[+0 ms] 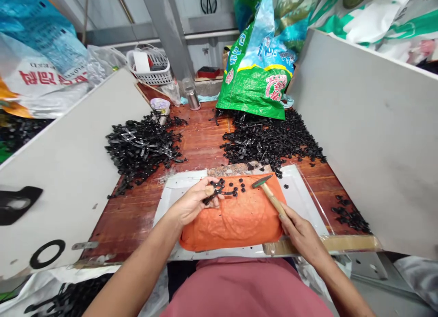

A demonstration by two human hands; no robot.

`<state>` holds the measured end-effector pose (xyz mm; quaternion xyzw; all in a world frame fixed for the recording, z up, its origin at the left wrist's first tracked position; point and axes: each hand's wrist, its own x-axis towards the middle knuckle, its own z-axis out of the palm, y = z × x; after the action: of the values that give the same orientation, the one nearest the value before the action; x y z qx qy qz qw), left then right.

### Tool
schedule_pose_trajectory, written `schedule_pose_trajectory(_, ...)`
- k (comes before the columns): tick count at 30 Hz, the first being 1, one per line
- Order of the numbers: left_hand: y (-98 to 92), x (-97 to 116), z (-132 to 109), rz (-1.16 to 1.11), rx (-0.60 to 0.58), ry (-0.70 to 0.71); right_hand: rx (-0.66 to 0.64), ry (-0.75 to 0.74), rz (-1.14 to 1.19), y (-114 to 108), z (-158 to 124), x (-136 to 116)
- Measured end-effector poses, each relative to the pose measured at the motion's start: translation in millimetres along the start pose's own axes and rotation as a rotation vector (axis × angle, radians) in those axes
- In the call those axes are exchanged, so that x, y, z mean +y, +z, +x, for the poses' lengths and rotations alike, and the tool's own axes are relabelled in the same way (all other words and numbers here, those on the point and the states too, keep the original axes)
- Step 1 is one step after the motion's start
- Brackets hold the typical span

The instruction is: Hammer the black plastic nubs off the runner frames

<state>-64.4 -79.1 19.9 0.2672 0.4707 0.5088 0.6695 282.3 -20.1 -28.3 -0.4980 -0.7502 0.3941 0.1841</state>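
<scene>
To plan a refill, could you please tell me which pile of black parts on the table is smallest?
The near pile, right of the right hand; the left pile and the pile by the green bag are far larger.

The linkage (218,187) is black, the pad (246,223) plain orange, the hammer (273,200) tan-handled with a greenish-grey head. The desk (201,139) shows reddish-brown wood grain; the sack (253,86) is green and blue with red-and-white print.

From my end, the left arm (150,253) reaches in from the near left, left hand (195,199) pinching between thumb and fingers. I have the right arm (337,273) angled from the near right, right hand (300,229) curled in a grip, nearer than the left.
</scene>
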Motion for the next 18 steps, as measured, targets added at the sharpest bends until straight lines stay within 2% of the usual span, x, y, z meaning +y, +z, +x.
schedule_pose_trajectory(5,6.7,12,2,0.003,0.077,-0.052,-0.061,0.033,-0.006,4,2,2)
schedule_pose_trajectory(7,0.2,25,3,0.109,0.148,-0.015,-0.071,0.010,-0.001,3,2,-2)
schedule_pose_trajectory(9,-16.2,51,3,0.285,0.266,0.098,-0.088,-0.005,0.008,2,2,-7)
schedule_pose_trajectory(11,-40.2,92,1,0.510,0.474,0.277,-0.101,-0.008,0.018,1,1,-11)
schedule_pose_trajectory(12,-53.1,117,-1,0.637,0.619,0.344,-0.100,-0.012,0.022,0,1,-12)
schedule_pose_trajectory(13,-65.2,143,-3,0.768,0.824,0.416,-0.097,-0.016,0.026,0,0,-14)
schedule_pose_trajectory(14,-75.2,168,-5,0.968,1.038,0.408,-0.094,-0.021,0.029,0,0,-14)
schedule_pose_trajectory(16,-86.1,207,-8,1.371,1.366,0.276,-0.085,-0.026,0.025,1,-2,-15)
schedule_pose_trajectory(17,-86.0,218,-6,1.515,1.423,0.283,-0.080,-0.023,0.017,2,-2,-15)
schedule_pose_trajectory(18,-82.0,222,-2,1.607,1.416,0.300,-0.073,-0.021,0.007,2,-3,-15)
